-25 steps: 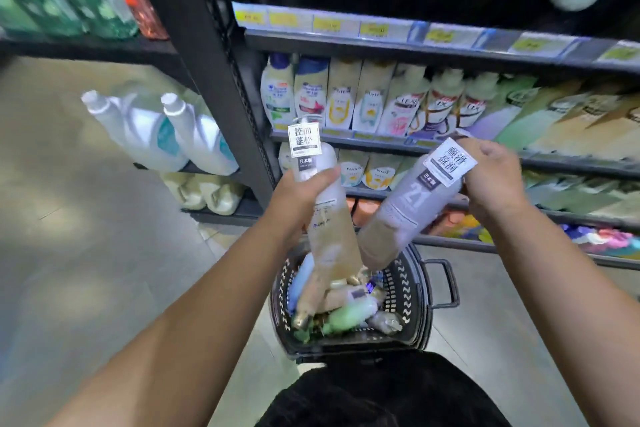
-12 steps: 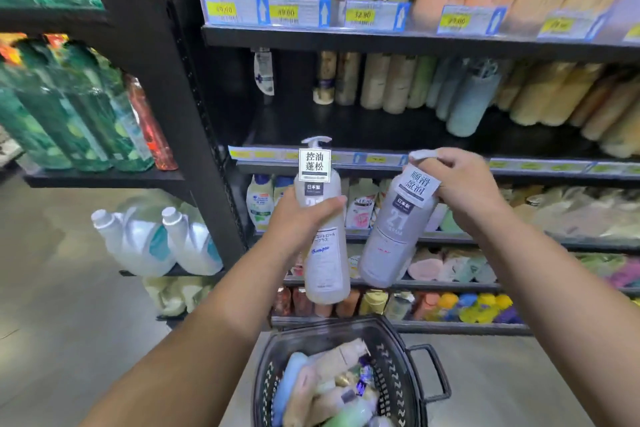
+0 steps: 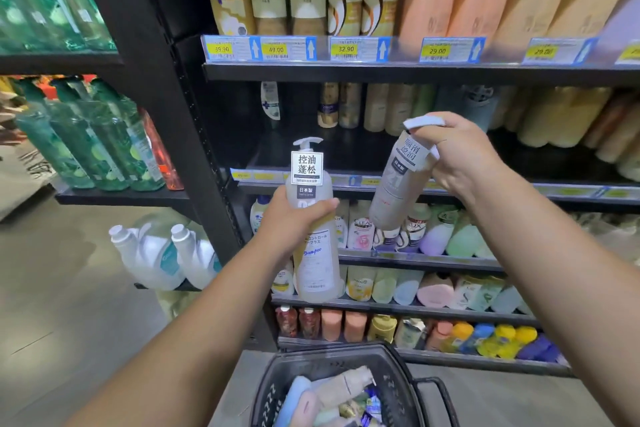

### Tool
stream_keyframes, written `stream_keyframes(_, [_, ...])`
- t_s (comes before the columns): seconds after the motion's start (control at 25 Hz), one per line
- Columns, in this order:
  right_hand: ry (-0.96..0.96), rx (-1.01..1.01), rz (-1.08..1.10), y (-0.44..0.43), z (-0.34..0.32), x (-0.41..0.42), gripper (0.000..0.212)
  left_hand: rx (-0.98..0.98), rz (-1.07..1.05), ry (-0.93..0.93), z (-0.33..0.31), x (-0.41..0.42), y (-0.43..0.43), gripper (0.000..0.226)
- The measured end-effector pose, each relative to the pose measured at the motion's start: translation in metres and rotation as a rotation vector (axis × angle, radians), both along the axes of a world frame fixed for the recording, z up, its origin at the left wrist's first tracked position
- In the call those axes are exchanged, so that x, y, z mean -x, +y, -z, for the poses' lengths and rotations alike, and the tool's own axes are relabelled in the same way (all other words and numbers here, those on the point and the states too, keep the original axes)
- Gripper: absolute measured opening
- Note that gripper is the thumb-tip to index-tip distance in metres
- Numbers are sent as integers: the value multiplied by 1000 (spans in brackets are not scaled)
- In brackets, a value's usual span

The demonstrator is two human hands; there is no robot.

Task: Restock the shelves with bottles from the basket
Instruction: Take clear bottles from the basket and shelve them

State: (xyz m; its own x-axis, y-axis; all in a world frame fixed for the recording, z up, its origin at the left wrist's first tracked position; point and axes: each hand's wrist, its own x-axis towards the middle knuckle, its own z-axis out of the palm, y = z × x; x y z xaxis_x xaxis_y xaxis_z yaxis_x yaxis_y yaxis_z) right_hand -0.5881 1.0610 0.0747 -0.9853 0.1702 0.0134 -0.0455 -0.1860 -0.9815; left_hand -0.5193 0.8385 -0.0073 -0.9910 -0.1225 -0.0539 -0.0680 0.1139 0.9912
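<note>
Nearest to us, at the bottom edge of view, the black lattice-walled plastic basket (image 3: 268, 399) sits low between our forearms, with a heap of mixed bottles (image 3: 332, 395) lying on their sides inside it. Above it, our left hand (image 3: 291, 222) wraps round the upper body of a clear pump bottle of pale shampoo (image 3: 318, 270) and holds it upright, its white pump head level with the middle shelf's front edge. Our right hand (image 3: 460, 156) grips the neck and pump of a grey cylindrical pump bottle (image 3: 398, 191), which hangs tilted with its base swung towards the left bottle; the two bottles are near each other but apart. Both are off the shelves, in the air in front of the rack. Beyond them the dark middle shelf (image 3: 277, 156) shows a bare stretch of board at its left front, bounded on the left by the black upright post (image 3: 156, 97) and overhead by the upper shelf's price-tag strip (image 3: 346, 49). A row of standing bottles (image 3: 381, 107) lines the back of that shelf.
</note>
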Motion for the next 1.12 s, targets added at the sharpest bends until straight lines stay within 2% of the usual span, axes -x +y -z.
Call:
stream_keyframes(0.2, [17,306,-51,23,-21,30,26,-32,-97,33,-16,15,19,41])
stream_keyframes(0.32, [70,394,-71,30,-26,50,25,-43,-139,64,-21,28,32,53])
stream_keyframes(0.48, [85,329,-84,35,-23,71,28,-31,-178,82,-25,44,43,67])
stream_keyframes(0.64, [80,264,-95,35,-12,94,28,-38,-246,77,-25,55,48,59])
stream_keyframes(0.84, [76,101,-160,30,8,109,28,-65,-323,55,-18,67,46,63])
stream_keyframes(1.0, [-28,176,-103,39,10,136,19,-70,-363,52,-9,70,50,45])
stream_keyframes(1.12, [-200,168,-151,43,6,182,11,-60,-366,31,1,72,57,44])
